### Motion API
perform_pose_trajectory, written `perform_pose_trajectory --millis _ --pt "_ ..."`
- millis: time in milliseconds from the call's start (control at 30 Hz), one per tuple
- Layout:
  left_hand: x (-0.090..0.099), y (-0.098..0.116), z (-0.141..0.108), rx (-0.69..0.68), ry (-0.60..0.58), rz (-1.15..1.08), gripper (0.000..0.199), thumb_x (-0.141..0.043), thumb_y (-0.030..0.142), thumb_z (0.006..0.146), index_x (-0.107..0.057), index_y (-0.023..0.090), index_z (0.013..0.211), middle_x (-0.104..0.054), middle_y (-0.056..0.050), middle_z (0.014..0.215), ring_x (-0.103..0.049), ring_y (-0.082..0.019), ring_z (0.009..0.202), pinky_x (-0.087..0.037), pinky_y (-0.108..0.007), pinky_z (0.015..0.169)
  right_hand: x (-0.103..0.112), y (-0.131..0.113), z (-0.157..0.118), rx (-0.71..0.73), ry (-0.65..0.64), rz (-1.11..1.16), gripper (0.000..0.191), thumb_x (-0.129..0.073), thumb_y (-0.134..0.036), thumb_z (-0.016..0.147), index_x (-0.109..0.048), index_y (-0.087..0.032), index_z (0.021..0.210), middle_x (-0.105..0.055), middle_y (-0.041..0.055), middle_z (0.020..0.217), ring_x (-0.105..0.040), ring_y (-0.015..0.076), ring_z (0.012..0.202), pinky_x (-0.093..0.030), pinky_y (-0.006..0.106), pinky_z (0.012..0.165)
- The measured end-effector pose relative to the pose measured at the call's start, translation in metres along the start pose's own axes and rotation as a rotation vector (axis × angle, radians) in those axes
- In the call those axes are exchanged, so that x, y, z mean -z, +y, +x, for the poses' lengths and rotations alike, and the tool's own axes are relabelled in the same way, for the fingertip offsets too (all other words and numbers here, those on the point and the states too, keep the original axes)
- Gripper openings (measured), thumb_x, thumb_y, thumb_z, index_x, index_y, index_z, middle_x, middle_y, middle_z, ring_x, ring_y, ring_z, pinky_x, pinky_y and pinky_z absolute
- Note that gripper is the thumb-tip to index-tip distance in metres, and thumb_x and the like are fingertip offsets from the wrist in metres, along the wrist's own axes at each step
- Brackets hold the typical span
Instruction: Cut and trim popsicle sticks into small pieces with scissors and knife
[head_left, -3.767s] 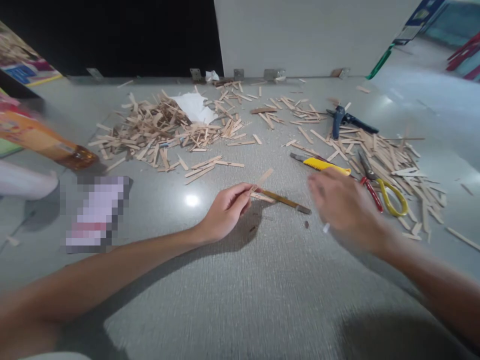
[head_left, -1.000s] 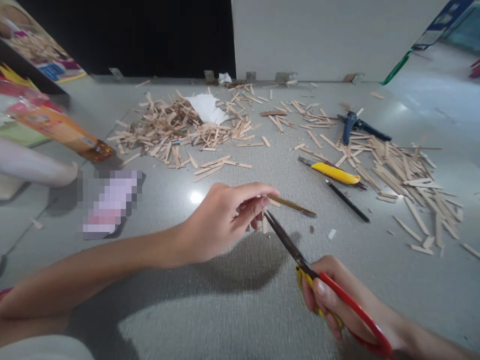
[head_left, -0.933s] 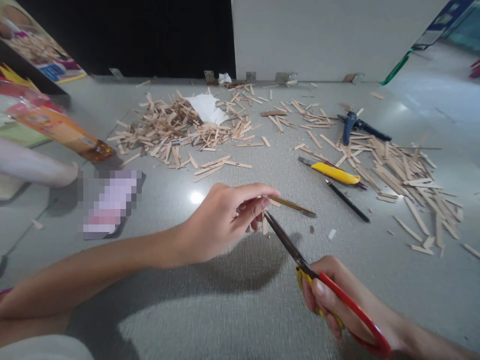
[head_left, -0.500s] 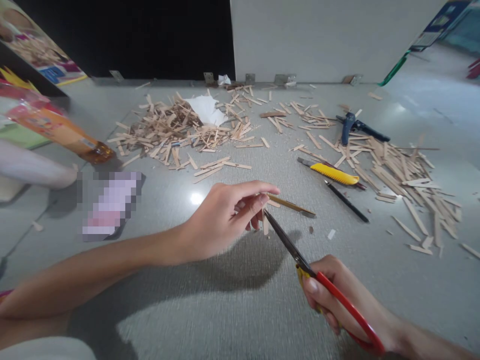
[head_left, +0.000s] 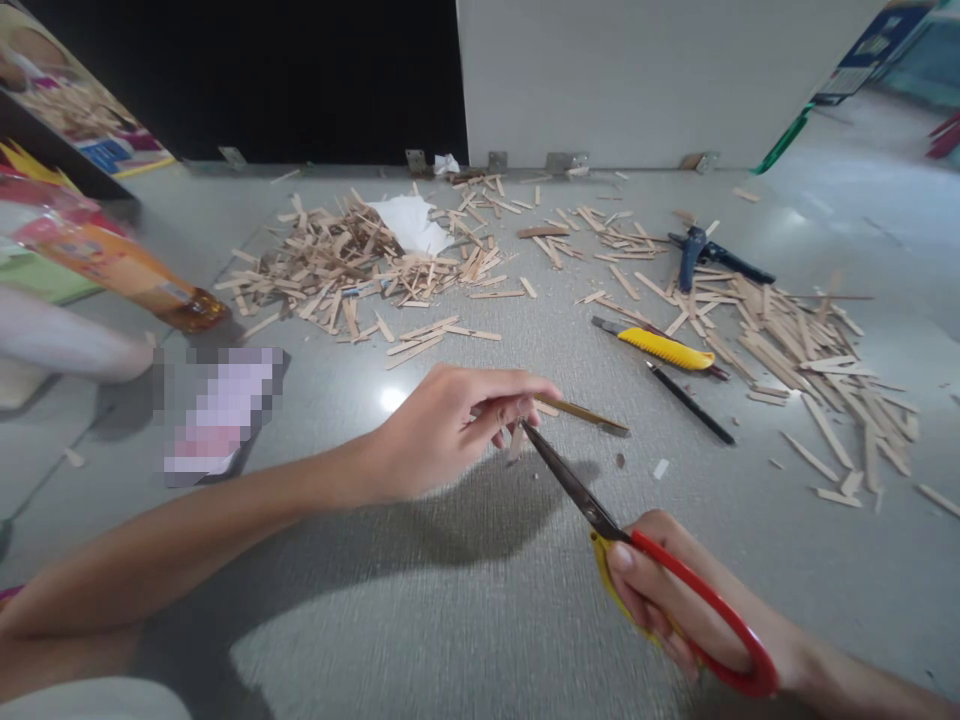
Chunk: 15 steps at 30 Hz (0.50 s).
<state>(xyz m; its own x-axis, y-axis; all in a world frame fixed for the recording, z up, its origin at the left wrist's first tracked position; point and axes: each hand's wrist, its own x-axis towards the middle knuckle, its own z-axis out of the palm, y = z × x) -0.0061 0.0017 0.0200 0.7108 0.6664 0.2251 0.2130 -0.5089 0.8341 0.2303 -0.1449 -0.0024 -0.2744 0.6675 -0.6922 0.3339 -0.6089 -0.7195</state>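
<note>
My left hand (head_left: 457,430) pinches a small flat wooden stick piece (head_left: 515,444), which hangs aslant below the fingertips. In my right hand (head_left: 675,590) is a pair of scissors (head_left: 574,485) with one red and one yellow handle. The dark blades reach up to the wood at my left fingertips, their tips close together; whether they touch the piece is hard to tell. Just beyond those fingers a slim gold-coloured tool (head_left: 589,415) lies on the grey surface, partly hidden by the hand.
Cut wooden sticks are heaped at back left (head_left: 322,260) and on the right (head_left: 825,350), with white tissue (head_left: 412,222) on the left heap. Nearby lie a yellow cutter knife (head_left: 667,347), black pen (head_left: 690,403) and dark blue pliers-like tool (head_left: 694,255). Left: an orange bottle (head_left: 135,265) and a blurred-out phone-like object (head_left: 225,415).
The wooden piece has swung from nearly upright to a slant. The scissors' tips have shifted slightly left, and their yellow handle shows more below the right hand. My left hand has hardly moved.
</note>
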Motion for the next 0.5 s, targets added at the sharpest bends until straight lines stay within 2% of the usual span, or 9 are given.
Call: perform_pose_trajectory --millis 133,233,300,367,500 --pt "0.002 -0.001 0.001 -0.065 0.01 0.046 0.025 -0.061 0.011 0.107 -0.081 0.017 0.12 -0.083 0.0 0.088 -0.076 -0.007 0.068 -0.058 -0.012 0.069 0.002 0.004 0.001 0.064 -0.077 0.086 0.086 -0.043 -0.11 0.075 -0.043 -0.026 0.055 -0.036 -0.008 0.04 -0.03 0.0047 0.03 -0.029 0.021 0.035" --pt "0.0 0.0 0.001 -0.012 0.01 -0.004 0.023 -0.06 0.014 0.107 -0.08 0.016 0.118 -0.083 -0.001 0.088 -0.077 -0.008 0.067 -0.06 -0.013 0.067 0.004 0.01 0.003 0.118 -0.137 0.118 0.085 -0.039 -0.106 0.082 -0.044 -0.025 0.055 -0.036 -0.0075 0.036 -0.03 0.0058 0.029 -0.024 0.021 0.034" --pt "-0.001 0.0 0.001 0.073 0.006 -0.08 0.023 -0.057 0.018 0.109 -0.078 0.015 0.118 -0.083 -0.003 0.089 -0.079 -0.01 0.065 -0.061 -0.015 0.063 0.005 0.015 0.004 0.122 -0.139 0.132 0.084 -0.042 -0.105 0.082 -0.047 -0.024 0.059 -0.039 -0.0074 0.041 -0.033 0.0058 0.03 -0.026 0.021 0.035" --pt "-0.003 0.001 0.001 0.155 0.006 -0.152 0.023 -0.055 0.021 0.109 -0.074 0.013 0.119 -0.083 -0.005 0.09 -0.08 -0.013 0.064 -0.062 -0.017 0.059 0.007 0.019 0.003 0.128 -0.087 0.152 0.08 -0.048 -0.102 0.083 -0.05 -0.023 0.066 -0.047 -0.007 0.051 -0.037 0.0057 0.034 -0.033 0.021 0.038" --pt "-0.005 0.003 0.0 0.217 0.025 -0.137 0.024 -0.054 0.023 0.108 -0.072 0.012 0.12 -0.082 -0.005 0.081 -0.079 -0.015 0.062 -0.063 -0.019 0.057 0.007 0.02 -0.001 0.125 -0.028 0.13 0.08 -0.053 -0.103 0.079 -0.053 -0.023 0.075 -0.054 -0.005 0.066 -0.045 0.0074 0.044 -0.041 0.025 0.048"
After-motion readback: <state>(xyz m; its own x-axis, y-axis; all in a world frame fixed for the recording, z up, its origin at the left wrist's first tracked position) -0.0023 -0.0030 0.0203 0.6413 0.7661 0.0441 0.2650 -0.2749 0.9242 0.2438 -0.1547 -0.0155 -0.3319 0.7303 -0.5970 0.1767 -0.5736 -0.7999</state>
